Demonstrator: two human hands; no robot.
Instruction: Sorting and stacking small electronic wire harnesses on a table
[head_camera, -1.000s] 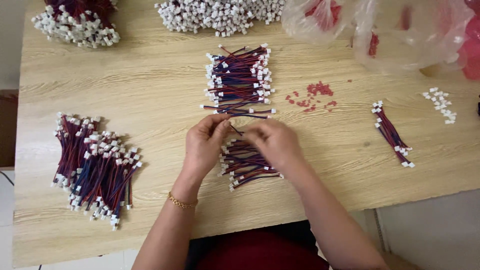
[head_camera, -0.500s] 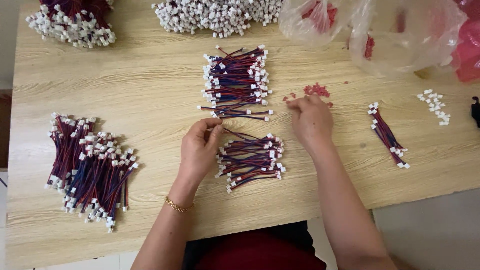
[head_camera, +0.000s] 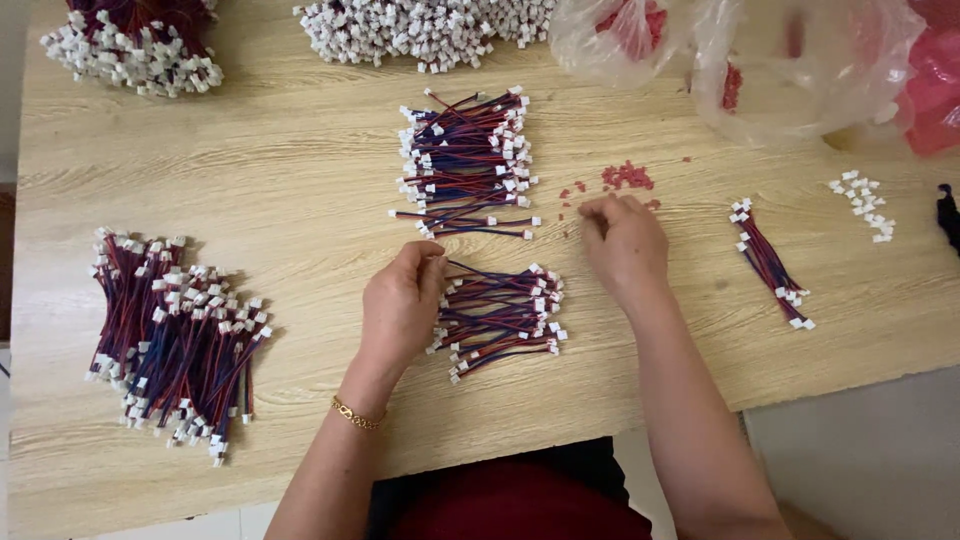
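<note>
**At the red bits: picking up the next piece**

On the wooden table (head_camera: 300, 200), your right hand (head_camera: 622, 240) pinches at the loose small red plastic pieces (head_camera: 626, 177); your left hand (head_camera: 402, 305) pins the near bundle of red-and-blue wires with white plugs (head_camera: 500, 318). Looks like a pick-up step, so go for one piece. I count six wire piles and three bags.

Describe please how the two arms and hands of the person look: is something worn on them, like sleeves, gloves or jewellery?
Both forearms are bare, with no sleeves showing and no gloves. The left hand has a thin gold-coloured chain bracelet around its wrist. The right hand shows nothing on its wrist. No rings can be made out on either hand.
</note>
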